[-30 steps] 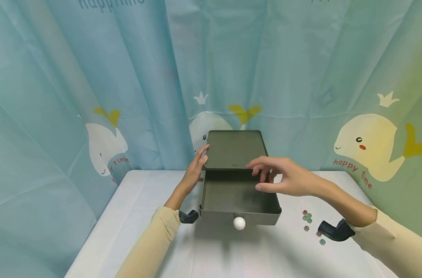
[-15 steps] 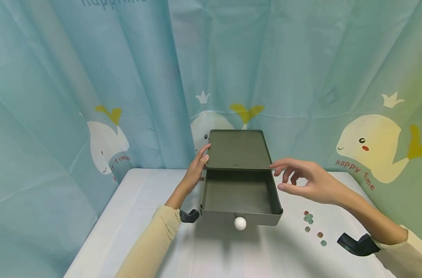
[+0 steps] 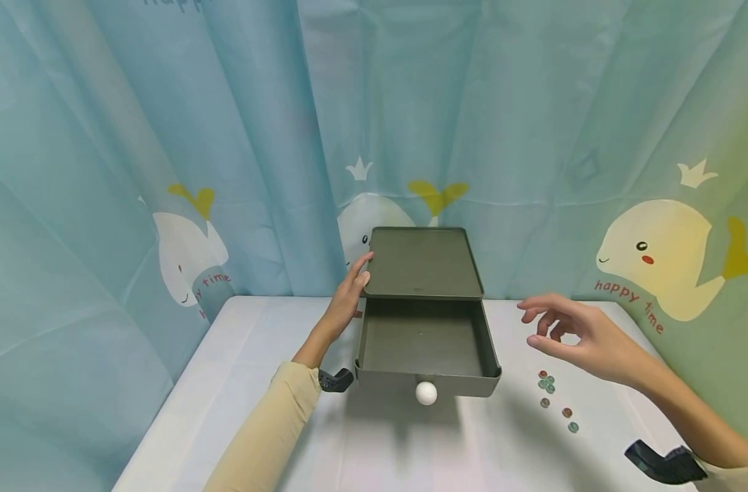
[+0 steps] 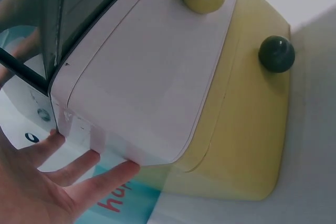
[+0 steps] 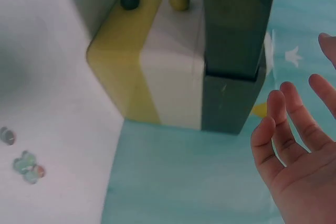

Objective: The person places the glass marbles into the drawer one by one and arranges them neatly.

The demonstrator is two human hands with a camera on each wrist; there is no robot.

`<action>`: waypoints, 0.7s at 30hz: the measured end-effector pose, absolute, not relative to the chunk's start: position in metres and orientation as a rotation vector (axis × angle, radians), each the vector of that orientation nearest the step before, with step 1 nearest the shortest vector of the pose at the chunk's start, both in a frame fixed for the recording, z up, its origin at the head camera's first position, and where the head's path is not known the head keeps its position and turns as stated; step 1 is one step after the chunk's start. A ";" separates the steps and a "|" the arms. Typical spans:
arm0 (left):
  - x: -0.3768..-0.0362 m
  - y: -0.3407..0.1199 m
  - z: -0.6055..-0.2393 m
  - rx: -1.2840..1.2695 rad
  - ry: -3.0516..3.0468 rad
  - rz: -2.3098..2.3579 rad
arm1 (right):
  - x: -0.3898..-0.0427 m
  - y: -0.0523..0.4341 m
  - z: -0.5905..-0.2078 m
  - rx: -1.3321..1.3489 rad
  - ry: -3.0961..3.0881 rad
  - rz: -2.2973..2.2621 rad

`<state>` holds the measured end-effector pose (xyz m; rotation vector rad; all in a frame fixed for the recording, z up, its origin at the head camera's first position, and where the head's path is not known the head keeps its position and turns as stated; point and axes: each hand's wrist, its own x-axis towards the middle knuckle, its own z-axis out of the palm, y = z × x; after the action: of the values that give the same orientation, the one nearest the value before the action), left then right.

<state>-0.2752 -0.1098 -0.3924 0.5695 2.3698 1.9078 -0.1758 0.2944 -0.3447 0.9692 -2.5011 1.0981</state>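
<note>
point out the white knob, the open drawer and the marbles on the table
white knob [image 3: 426,393], head view, middle of the ball.
open drawer [image 3: 420,339], head view, bare inside floor.
marbles [image 3: 547,385], head view, the upper cluster right of the drawer.

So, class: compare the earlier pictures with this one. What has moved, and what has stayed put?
The right hand has drawn away from over the open top drawer, moving right toward the glass beads, fingers relaxed and holding nothing. The left hand stays pressed against the drawer unit's side. Drawer, white knob and beads have not moved.
</note>
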 end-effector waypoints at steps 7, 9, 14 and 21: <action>-0.295 -0.111 -0.416 0.569 2.380 1.924 | -0.173 0.313 -0.366 0.888 -2.505 1.122; -0.295 -0.111 -0.417 0.574 2.383 1.935 | -0.174 0.317 -0.373 0.868 -2.510 1.129; -0.294 -0.111 -0.419 0.577 2.407 1.941 | -0.175 0.325 -0.389 0.796 -2.560 1.140; -0.294 -0.110 -0.419 0.585 2.414 1.944 | -0.178 0.340 -0.416 0.701 -2.639 1.134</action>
<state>-0.2936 -0.1099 -0.4192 0.5853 2.4144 1.9438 -0.1785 0.3399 -0.4162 0.7010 -2.6394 1.1344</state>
